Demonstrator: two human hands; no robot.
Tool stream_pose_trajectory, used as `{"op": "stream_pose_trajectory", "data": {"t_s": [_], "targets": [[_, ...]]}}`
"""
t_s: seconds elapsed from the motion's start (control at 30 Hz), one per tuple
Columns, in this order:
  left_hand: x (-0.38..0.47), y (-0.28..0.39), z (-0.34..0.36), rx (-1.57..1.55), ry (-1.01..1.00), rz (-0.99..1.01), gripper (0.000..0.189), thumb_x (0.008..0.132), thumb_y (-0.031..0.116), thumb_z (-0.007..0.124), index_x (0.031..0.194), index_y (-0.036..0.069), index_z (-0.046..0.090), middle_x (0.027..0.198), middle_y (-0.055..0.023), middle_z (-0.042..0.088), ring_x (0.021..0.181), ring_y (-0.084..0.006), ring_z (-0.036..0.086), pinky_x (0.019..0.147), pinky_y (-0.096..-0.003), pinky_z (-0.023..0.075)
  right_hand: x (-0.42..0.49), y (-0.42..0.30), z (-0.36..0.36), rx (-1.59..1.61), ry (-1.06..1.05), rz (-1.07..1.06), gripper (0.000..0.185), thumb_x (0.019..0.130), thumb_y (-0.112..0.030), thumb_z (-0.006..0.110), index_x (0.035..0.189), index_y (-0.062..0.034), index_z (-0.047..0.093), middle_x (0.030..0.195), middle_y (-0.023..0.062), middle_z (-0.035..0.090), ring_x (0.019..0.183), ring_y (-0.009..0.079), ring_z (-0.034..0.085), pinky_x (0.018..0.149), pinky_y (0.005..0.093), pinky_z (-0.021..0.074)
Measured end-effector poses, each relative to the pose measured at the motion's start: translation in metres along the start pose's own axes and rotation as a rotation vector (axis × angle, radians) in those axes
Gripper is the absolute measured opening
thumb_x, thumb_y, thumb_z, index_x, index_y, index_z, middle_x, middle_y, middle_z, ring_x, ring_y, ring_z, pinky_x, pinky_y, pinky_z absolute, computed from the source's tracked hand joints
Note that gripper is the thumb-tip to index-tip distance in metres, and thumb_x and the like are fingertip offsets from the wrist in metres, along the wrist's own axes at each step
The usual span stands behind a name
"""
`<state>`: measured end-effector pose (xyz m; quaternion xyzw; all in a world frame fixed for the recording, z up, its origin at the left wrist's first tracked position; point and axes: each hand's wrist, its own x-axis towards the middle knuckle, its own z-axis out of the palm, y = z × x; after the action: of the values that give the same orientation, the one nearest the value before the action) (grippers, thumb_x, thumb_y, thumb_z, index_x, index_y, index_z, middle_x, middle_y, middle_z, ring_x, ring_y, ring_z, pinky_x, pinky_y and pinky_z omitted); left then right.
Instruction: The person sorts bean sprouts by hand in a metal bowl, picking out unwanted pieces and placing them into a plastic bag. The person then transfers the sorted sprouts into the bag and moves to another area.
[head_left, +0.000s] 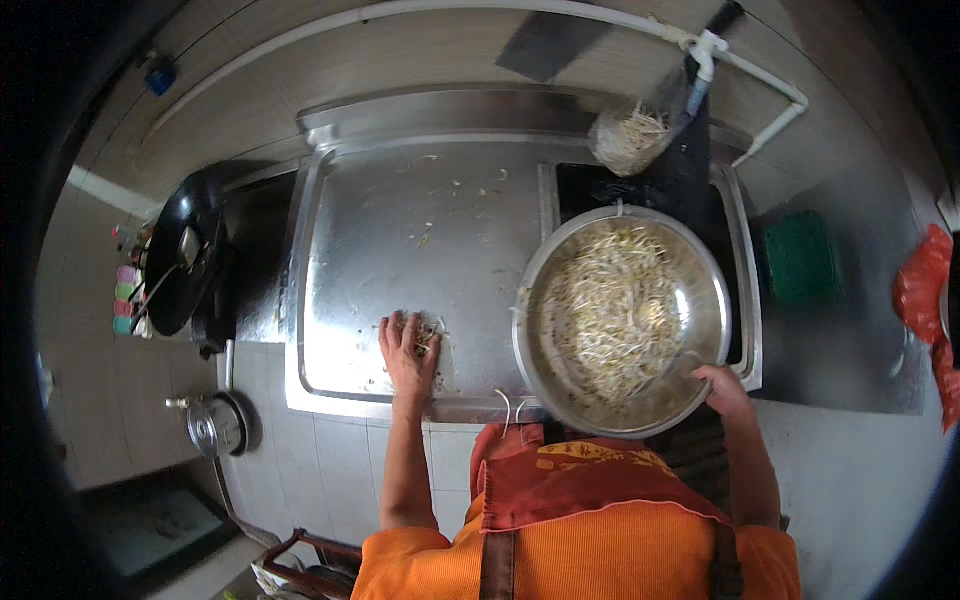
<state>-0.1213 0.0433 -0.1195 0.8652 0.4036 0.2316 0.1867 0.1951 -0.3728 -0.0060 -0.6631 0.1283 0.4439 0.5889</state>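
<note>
A wide stainless steel bowl (700, 285) holds a heap of mung bean sprouts (619, 307). My right hand (726, 390) grips its rim at the near right, with the thumb over the edge. The bowl overlaps the dark sink opening and the steel drainboard (390, 225). On the drainboard's near part, my left hand (407, 358) rests with its fingers apart over a small pile of sprout scraps (426, 337). Some scraps show between the thumb and fingers; what lies under the palm is hidden.
A clear plastic bag of sprouts (630, 142) hangs by the white tap (706, 56), beside a black bag (686, 169). At left stands a black wok (176, 277) with a ladle (187, 247). A green plastic container (801, 257) and a red bag (922, 274) are right.
</note>
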Motion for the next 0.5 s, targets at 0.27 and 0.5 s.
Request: {"op": "stream_pose_trajectory", "data": {"t_s": [0.27,0.5], "targets": [[0.005,0.007,0.006,0.141,0.031,-0.04,0.056,0.081,0.035,0.065,0.131,0.014,0.052,0.142,-0.0123,0.041,0.135,-0.0373,0.026,0.111,-0.055,0.0133,-0.015,-0.012,-0.045,-0.08,0.341,-0.051,0.07,0.075,-0.009,0.064,0.136,-0.0012,0.03,0.116,0.0158,0.054,0.098,0.0301,0.059,0.072,0.0445,0.0513],[0.025,0.181,-0.019,-0.358,-0.005,0.264,0.036,0.072,-0.002,0.07,0.107,0.003,0.063,0.111,-0.0129,0.063,0.101,-0.0311,0.059,0.088,-0.0381,0.047,0.012,-0.014,-0.039,-0.158,0.184,-0.185,0.038,0.073,-0.015,0.066,0.105,0.004,0.058,0.092,0.013,0.063,0.08,0.0225,0.062,0.069,0.0375,0.0497]]}}
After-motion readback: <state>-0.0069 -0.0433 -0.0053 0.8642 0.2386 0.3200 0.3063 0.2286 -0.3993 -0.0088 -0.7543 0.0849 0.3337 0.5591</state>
